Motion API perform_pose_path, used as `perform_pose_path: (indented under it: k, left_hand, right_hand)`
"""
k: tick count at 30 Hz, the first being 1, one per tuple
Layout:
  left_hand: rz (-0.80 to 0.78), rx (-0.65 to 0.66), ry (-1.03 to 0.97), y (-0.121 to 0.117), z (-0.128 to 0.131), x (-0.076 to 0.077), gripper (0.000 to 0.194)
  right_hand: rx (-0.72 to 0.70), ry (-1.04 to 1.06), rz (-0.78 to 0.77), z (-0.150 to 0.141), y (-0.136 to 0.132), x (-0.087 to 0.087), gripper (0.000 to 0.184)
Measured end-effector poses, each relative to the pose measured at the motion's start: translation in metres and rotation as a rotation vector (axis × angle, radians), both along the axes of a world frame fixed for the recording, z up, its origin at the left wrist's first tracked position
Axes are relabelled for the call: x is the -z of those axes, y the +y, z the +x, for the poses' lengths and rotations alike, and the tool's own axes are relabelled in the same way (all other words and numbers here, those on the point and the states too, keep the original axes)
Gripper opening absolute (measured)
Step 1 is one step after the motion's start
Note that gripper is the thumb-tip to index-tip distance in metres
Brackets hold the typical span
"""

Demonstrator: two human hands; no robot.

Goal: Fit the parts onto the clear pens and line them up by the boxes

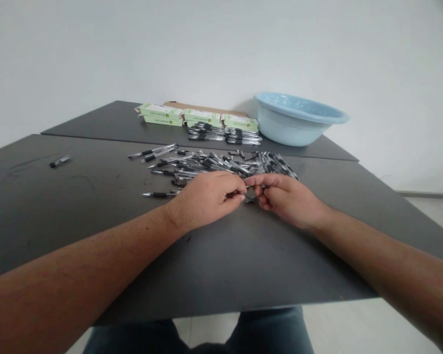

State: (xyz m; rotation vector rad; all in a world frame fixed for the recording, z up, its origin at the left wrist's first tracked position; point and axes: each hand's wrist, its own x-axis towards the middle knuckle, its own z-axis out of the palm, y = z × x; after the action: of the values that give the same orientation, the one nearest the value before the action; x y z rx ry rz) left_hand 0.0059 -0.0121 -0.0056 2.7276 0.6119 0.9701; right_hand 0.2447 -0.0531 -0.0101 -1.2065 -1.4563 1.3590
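My left hand (212, 196) and my right hand (286, 199) meet fingertip to fingertip over the near edge of a pen pile. Both are closed in a pinch. A thin pen part (248, 187) shows in the narrow gap between them, mostly covered by the fingers. Clear pens with black grips (210, 162) lie heaped just beyond my hands, pointing various ways. One pen (158, 194) with a silvery tip sticks out to the left of my left hand.
Green-and-white boxes (162, 114) stand at the back, with neater stacks of pens (243, 136) before them. Right of these is a light-blue basin (295, 125). A short clear piece with a black end (60, 161) lies far left on the dark table (221, 275). Behind is a wall.
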Motion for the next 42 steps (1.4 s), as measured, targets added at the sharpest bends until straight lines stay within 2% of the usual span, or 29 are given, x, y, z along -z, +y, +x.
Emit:
perform_pose_path:
  k: [3,9,13,20,26,33,38,42]
  left_hand:
    - [-0.001,0.009,0.036,0.001,-0.001,0.001,0.010]
    - [-0.015,-0.016,0.033,0.002,-0.002,0.000,0.010]
    - [-0.010,-0.011,0.036,0.002,-0.002,0.001,0.009]
    - [-0.016,-0.011,0.049,0.002,-0.003,0.001,0.010]
    - [-0.017,-0.024,0.055,0.004,-0.003,0.002,0.009]
    - [-0.005,-0.020,0.042,0.003,-0.002,0.001,0.009]
    - [-0.005,-0.018,0.042,0.003,-0.003,0.001,0.009]
    - [-0.021,-0.037,0.040,0.005,-0.002,0.003,0.010]
  right_hand:
    - [0.023,-0.013,0.061,0.001,0.002,0.002,0.043]
    - [0.054,0.121,0.013,0.003,0.002,-0.003,0.045]
    - [0.031,0.064,0.051,0.006,0.001,-0.008,0.039]
    - [0.007,-0.156,0.207,0.007,-0.002,-0.014,0.030]
    - [0.013,-0.116,0.164,0.006,0.001,-0.009,0.029]
    - [0.043,-0.069,0.108,0.006,-0.005,-0.013,0.041]
    - [-0.002,-0.195,0.168,0.010,-0.008,-0.016,0.043]
    - [-0.034,-0.309,0.181,0.012,-0.005,-0.015,0.038]
